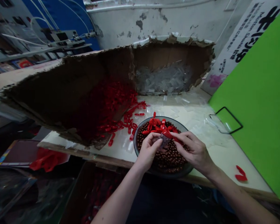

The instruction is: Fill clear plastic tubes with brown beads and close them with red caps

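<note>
My left hand [147, 153] pinches a small clear plastic case [164, 140] that looks dark inside. My right hand [194, 151] has its thumb and fingers closed on a glossy red plastic piece [168, 134] at the upper end of that case. Both hands are over a grey bowl [183, 125], which holds many shiny brown balls [171, 161]. A heap of red plastic pieces [157, 124] lies on the balls at the bowl's far side. My right fingertips partly cover another red piece, so its contact is hard to make out.
Behind the bowl, a torn cardboard box [49, 74] lies open with red pieces [114, 96] spilling out. Another cardboard box [151, 53] holds clear plastic sleeves [163, 79]. A green panel [256, 81] with a black wire handle [238, 121] borders the right. Two red pieces [241, 175] lie near the table edge.
</note>
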The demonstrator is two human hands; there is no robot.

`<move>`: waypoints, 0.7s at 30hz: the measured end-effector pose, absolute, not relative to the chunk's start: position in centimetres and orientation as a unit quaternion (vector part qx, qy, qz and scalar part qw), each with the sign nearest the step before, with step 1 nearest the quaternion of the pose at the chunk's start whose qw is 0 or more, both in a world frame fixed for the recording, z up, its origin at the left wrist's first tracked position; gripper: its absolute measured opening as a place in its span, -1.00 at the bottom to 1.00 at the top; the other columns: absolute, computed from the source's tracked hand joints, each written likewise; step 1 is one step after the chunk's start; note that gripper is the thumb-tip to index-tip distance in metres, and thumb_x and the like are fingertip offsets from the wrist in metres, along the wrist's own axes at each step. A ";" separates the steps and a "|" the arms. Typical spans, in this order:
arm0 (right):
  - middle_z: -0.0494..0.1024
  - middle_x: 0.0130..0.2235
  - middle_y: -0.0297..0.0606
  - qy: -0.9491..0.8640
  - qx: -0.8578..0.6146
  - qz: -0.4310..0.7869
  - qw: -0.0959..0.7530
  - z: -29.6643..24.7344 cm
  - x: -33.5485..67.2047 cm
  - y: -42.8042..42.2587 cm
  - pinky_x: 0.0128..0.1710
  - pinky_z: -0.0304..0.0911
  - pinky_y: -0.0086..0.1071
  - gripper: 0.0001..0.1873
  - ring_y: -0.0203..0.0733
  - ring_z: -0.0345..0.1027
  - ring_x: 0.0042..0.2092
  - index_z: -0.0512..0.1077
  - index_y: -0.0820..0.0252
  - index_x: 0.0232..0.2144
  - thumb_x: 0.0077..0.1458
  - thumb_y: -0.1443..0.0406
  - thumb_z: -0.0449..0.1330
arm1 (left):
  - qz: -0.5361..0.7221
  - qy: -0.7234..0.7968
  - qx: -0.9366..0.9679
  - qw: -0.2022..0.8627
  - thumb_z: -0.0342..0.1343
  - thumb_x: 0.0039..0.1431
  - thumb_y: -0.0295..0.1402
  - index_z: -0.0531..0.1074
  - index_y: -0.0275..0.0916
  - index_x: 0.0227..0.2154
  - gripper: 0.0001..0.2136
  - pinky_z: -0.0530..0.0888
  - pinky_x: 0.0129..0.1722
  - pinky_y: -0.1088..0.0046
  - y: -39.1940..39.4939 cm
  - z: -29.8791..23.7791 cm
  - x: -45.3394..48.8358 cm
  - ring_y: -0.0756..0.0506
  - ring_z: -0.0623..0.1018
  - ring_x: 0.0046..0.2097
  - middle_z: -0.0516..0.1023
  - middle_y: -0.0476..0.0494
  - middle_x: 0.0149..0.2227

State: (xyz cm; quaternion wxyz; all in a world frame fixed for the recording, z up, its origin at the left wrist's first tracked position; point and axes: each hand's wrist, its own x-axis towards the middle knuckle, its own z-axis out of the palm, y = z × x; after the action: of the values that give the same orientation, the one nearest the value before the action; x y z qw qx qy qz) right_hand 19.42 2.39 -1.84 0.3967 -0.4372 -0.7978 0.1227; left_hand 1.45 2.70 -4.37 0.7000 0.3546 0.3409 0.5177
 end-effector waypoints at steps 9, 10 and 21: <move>0.43 -0.21 -0.26 -0.783 -0.424 0.205 0.405 -2.1 19.3 2.5 -0.18 0.33 -0.36 -0.61 -0.25 0.37 -0.19 0.43 0.02 0.03 0.17 0.40 0.13 | 0.511 0.350 0.379 0.687 0.18 0.12 -0.28 0.36 -0.28 -0.20 -0.76 0.48 -0.42 0.54 2.9 -4.5 1.0 0.01 0.53 -0.36 0.51 -0.07 -0.31; 0.43 -0.21 -0.27 -0.787 -0.420 0.203 0.403 -2.2 19.3 2.5 -0.18 0.33 -0.37 -0.60 -0.26 0.37 -0.20 0.42 0.02 0.04 0.17 0.41 0.13 | 0.509 0.350 0.383 0.687 0.17 0.12 -0.27 0.35 -0.28 -0.21 -0.76 0.46 -0.45 0.55 2.8 -4.5 1.0 0.01 0.52 -0.37 0.50 -0.07 -0.33; 0.42 -0.24 -0.28 -0.758 -0.443 0.234 0.418 -1.8 19.4 2.5 -0.20 0.29 -0.36 -0.70 -0.24 0.36 -0.21 0.49 0.04 -0.08 0.16 0.39 0.13 | 0.467 0.344 0.387 0.717 0.16 0.12 -0.25 0.37 -0.29 -0.20 -0.75 0.42 -0.49 0.58 3.1 -4.2 1.3 0.01 0.54 -0.40 0.52 -0.09 -0.32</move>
State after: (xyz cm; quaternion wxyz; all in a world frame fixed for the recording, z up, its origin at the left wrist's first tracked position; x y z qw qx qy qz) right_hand 19.38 2.52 -1.77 0.4180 -0.4431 -0.7578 0.2338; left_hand 1.25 3.07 -4.20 0.7167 0.3872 0.3440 0.4671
